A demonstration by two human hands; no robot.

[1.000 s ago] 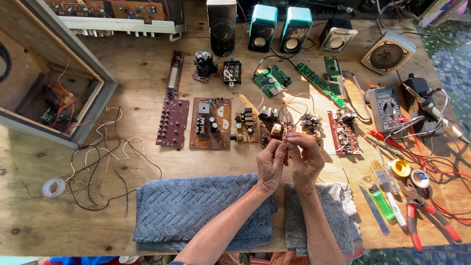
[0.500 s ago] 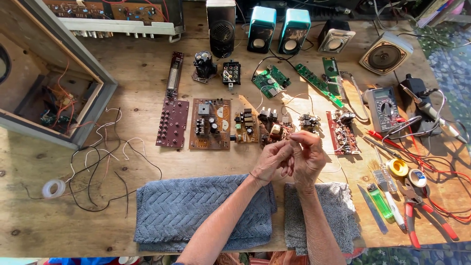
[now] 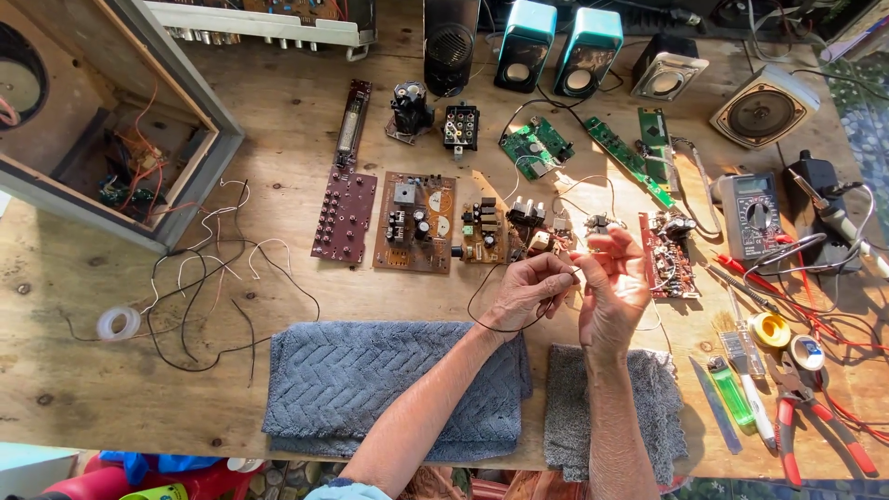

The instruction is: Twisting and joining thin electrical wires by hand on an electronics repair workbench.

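My left hand (image 3: 530, 290) and my right hand (image 3: 613, 289) are raised together over the wooden workbench (image 3: 306, 130), above two grey towels (image 3: 370, 384). Both pinch a thin dark wire (image 3: 483, 317) that loops down and left from the fingertips. My right fingers also hold a small part at the wire's end, too small to make out. Just behind the hands lie small circuit boards (image 3: 537, 236) and a red board (image 3: 669, 259).
Brown circuit boards (image 3: 415, 220) and a dark red board (image 3: 344, 215) lie mid-bench. Loose wires (image 3: 208, 278) and a tape roll (image 3: 118, 323) sit left, beside an open speaker cabinet (image 3: 102, 120). Speakers (image 3: 556, 51) line the back. A multimeter (image 3: 752, 215), solder, pliers (image 3: 796, 417) and a lighter (image 3: 732, 393) lie right.
Both hands have lowered slightly toward me and spread a little, and the dark wire now hangs in a wider loop below my left hand.
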